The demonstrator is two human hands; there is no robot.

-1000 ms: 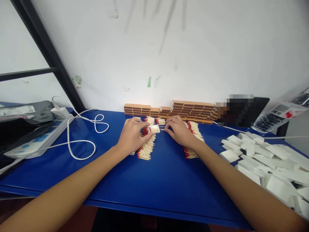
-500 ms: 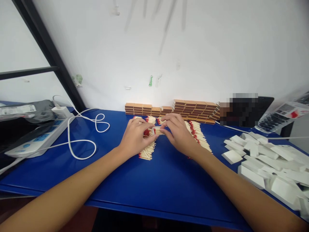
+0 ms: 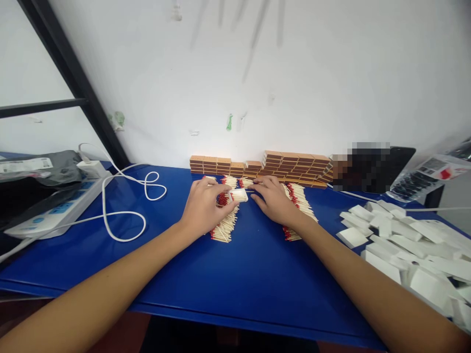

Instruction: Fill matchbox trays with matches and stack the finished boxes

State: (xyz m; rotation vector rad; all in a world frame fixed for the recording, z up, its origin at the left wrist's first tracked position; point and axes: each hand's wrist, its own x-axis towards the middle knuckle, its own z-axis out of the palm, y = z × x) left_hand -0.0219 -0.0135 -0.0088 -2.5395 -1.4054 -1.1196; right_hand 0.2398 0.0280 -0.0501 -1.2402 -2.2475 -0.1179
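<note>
My left hand (image 3: pixel 206 203) is closed around a small white matchbox tray (image 3: pixel 238 195), with thumb and fingers on its sides. Matches with pale sticks lie inside the tray. My right hand (image 3: pixel 274 198) hovers just right of the tray, apart from it, its thumb and index finger parted. A thin stick shows by those fingertips; whether they touch it I cannot tell. Beneath and beside my left hand lies a pile of red-headed matches (image 3: pixel 225 230). Another row of matches (image 3: pixel 303 203) lies behind and under my right wrist, partly hidden.
Brown matchboxes (image 3: pixel 298 166) are stacked along the wall. White empty-looking trays (image 3: pixel 423 245) are heaped at right, near a dark tablet-like device (image 3: pixel 401 169) and a plastic bottle (image 3: pixel 423 179). A power strip (image 3: pixel 59 208) and white cable (image 3: pixel 125 240) lie left on the blue table (image 3: pixel 235 289).
My right hand has drawn back slightly to the right from the tray, its thumb and index finger now parted. The tray has tilted so its matches show more, still in my left hand.
</note>
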